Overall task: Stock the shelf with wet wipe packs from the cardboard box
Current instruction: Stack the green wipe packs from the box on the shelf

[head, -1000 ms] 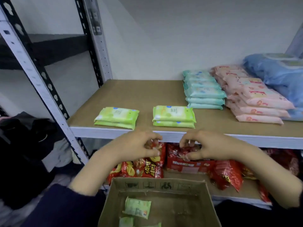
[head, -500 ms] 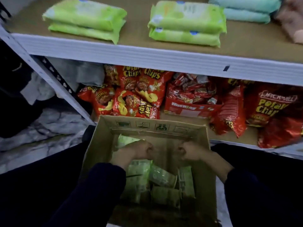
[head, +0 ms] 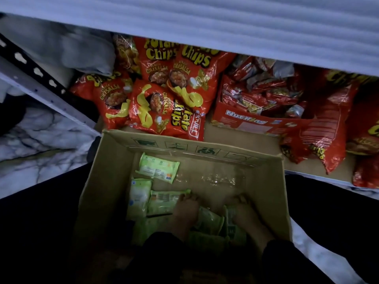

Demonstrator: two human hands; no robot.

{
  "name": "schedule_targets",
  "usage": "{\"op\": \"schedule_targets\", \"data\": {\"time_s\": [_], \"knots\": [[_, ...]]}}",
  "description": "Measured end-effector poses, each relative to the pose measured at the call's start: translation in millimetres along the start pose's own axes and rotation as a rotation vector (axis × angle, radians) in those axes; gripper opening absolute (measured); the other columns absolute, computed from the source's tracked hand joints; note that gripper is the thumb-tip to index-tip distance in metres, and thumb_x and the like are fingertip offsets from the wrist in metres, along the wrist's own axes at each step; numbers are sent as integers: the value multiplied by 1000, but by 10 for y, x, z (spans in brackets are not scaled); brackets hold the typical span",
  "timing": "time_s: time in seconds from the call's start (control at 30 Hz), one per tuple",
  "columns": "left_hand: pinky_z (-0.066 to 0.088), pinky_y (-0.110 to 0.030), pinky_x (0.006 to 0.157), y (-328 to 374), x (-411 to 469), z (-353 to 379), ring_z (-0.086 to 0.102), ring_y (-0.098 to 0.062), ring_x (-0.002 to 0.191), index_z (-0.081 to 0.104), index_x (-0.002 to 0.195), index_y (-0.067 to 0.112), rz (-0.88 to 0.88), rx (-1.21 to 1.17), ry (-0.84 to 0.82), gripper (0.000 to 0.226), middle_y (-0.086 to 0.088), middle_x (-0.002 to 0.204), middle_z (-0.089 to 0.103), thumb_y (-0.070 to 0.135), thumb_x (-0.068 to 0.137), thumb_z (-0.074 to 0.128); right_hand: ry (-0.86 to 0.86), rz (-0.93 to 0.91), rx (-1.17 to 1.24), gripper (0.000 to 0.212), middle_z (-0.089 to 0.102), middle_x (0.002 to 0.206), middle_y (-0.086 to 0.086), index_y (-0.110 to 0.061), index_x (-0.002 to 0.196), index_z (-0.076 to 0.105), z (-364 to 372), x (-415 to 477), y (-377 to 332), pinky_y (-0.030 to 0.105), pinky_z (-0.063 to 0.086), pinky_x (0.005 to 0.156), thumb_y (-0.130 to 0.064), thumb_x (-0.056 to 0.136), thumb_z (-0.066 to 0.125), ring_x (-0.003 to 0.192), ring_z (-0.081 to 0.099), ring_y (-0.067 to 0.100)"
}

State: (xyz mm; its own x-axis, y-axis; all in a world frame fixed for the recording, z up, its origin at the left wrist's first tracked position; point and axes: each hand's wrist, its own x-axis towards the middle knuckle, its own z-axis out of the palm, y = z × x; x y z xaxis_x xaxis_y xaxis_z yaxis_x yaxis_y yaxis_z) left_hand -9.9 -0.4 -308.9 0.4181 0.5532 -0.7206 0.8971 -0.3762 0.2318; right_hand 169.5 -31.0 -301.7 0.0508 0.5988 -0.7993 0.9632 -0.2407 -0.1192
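Note:
The open cardboard box sits in front of me, below the shelf's white front edge. Several green wet wipe packs lie inside: one near the far wall, two side by side at the left, and more under my hands. My left hand is down in the box, its fingers curled over the edge of a green pack. My right hand is beside it, fingers curled over an upright pack. The shelf's top surface is out of sight.
Red potato chip bags and a red carton of snack packets fill the lower shelf just behind the box. More chip bags lie at the right. The perforated shelf upright runs diagonally at the left, over a marbled floor.
My view has tipped down from the shelf top to the box. Both hands dropped from shelf-edge height into the box and now rest lower, on the packs.

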Motion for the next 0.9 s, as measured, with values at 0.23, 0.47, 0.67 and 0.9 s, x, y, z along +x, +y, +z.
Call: {"op": "schedule_targets", "data": {"time_s": [0.23, 0.47, 0.67, 0.9], "knots": [[49, -25, 92, -18, -88, 64, 64, -23, 99, 75, 93, 19, 56, 97, 153, 54, -5, 101, 70, 27, 71, 27, -63, 31, -95, 62, 38, 142, 13, -8, 137, 40, 14, 27, -19, 26, 33, 107, -21, 82, 67, 131, 38, 25], [35, -29, 70, -446, -436, -107, 41, -21, 77, 45, 93, 18, -101, 29, 664, 30, -5, 76, 63, 20, 64, 43, 295, 115, 226, 29, 67, 107, 11, -19, 110, 54, -509, -216, -256, 26, 44, 70, -27, 84, 64, 99, 63, 27], [33, -35, 85, -736, -521, 64, 46, -19, 87, 68, 85, 19, -1, 126, 436, 43, -2, 83, 71, 55, 66, 53, 72, -90, 595, 34, 70, 78, 11, -7, 99, 70, -539, -241, -501, 27, 49, 65, -37, 85, 62, 53, 57, 8], [51, -28, 77, -774, -444, -100, 68, -17, 73, 69, 82, 19, -100, 11, 413, 48, 0, 82, 70, 52, 47, 75, 122, -80, 195, 46, 53, 134, 4, -18, 131, 48, -512, -9, -383, 25, 42, 96, -17, 86, 59, 121, 51, 21]]}}
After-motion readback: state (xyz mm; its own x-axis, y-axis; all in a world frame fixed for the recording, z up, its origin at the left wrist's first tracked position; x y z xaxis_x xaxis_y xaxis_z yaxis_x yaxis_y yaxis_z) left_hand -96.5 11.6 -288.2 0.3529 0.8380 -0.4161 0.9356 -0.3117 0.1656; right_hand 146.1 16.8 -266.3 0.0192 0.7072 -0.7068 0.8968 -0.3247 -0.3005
